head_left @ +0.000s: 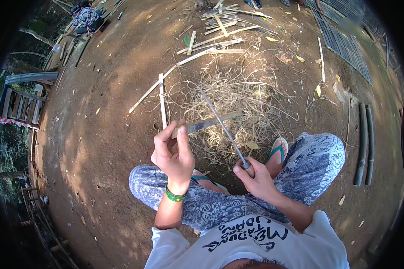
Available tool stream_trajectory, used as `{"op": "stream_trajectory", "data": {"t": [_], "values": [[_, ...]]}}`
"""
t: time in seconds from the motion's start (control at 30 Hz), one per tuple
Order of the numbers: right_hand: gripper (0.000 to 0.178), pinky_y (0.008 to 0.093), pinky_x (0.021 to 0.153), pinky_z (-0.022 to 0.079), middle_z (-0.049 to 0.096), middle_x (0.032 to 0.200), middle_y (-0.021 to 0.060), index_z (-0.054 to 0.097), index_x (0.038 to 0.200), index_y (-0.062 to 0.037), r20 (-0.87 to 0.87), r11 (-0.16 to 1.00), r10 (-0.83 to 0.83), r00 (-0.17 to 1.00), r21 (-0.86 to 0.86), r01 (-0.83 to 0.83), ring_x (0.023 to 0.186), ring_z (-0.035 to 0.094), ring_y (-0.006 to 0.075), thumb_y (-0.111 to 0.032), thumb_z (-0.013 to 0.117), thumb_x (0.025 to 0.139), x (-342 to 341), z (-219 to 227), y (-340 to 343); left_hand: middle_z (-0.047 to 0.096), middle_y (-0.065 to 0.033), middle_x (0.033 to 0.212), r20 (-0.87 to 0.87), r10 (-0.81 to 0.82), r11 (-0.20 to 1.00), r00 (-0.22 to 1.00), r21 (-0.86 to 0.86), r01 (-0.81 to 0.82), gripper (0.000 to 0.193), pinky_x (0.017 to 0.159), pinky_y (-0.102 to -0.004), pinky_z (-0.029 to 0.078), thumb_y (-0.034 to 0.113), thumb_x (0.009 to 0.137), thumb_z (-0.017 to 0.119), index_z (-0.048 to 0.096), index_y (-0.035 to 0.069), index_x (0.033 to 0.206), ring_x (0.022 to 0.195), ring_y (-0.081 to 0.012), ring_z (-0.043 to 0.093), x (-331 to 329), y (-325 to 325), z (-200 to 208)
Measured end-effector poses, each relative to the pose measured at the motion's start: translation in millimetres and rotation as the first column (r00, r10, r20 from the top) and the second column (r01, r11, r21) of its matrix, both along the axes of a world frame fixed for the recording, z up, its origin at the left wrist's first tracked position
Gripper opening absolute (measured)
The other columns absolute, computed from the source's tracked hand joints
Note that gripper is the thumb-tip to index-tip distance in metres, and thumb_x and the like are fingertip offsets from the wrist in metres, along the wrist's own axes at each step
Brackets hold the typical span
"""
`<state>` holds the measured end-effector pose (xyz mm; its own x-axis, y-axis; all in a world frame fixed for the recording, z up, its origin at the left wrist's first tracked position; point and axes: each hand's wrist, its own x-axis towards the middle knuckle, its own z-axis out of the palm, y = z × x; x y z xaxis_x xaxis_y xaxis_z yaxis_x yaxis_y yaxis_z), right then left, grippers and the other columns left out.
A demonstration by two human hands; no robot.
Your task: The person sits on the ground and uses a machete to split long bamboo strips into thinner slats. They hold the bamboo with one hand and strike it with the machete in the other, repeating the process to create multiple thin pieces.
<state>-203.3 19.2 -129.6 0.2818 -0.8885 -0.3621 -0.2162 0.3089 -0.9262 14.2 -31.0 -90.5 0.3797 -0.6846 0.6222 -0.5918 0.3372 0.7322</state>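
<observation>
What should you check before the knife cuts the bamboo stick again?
1. Left hand holds the bamboo strip firmly at its near end: ok.
2. Right hand is wrapped around the knife handle: ok.
3. Left fingers are away from where the blade crosses the strip: ok, there is a gap.
4. Blade points away from the body: ok, it slants up and outward.
5. Feet in sandals out of the blade's way: ok, they sit below the blade.
6. Blade sharpness: cannot tell.
</observation>
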Motion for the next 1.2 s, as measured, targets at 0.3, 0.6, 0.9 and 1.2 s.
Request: {"op": "stream_trajectory", "data": {"t": [0.3,0.6,0.9,1.2], "values": [[0.051,0.0399,0.047,0.041,0.054,0.051,0.0112,0.061,0.080,0.0041,-0.258,0.991,-0.068,0.964,-0.125,0.036,0.045,0.057,0.0251,-0.044,0.063,0.096,28,-63,-34,0.075,-0.0176,0.099,-0.065,0.048,0.999,0.997,0.010,-0.047,0.018,0.067,-0.0202,0.055,0.000,0.096,0.063,0.057,-0.003,0.113,0.079,-0.0093,0.070,5,0,-16],[0.053,0.0428,0.052,0.042,0.053,0.053,0.0105,0.061,0.076,0.0014,-0.330,0.990,-0.076,0.941,-0.139,0.031,0.049,0.054,0.0257,-0.048,0.063,0.095,21,-107,-55,0.073,-0.0192,0.101,-0.100,0.078,0.997,0.992,0.032,-0.075,0.017,0.069,-0.0230,0.057,0.000,0.096,0.062,0.056,-0.003,0.112,0.082,-0.0137,0.071,9,-4,-23],[0.059,0.0418,0.057,0.044,0.053,0.056,0.0126,0.063,0.078,0.0024,-0.370,0.982,-0.039,0.928,-0.185,-0.033,0.056,0.055,0.0248,-0.054,0.058,0.096,10,-128,-68,0.074,-0.0181,0.100,-0.095,0.064,0.998,0.993,-0.008,-0.066,0.017,0.067,-0.0222,0.056,0.001,0.097,0.062,0.056,-0.003,0.113,0.079,-0.0115,0.070,10,-5,-25],[0.070,0.0429,0.065,0.049,0.060,0.064,0.0184,0.062,0.072,0.0044,-0.452,0.997,-0.038,0.891,-0.079,0.002,0.063,0.062,0.0302,-0.062,0.056,0.093,-20,-172,-94,0.074,-0.0169,0.098,-0.112,0.040,0.999,0.993,-0.004,-0.041,0.018,0.067,-0.0216,0.054,0.002,0.097,0.062,0.057,-0.003,0.113,0.078,-0.0102,0.068,7,-6,-25]]}}
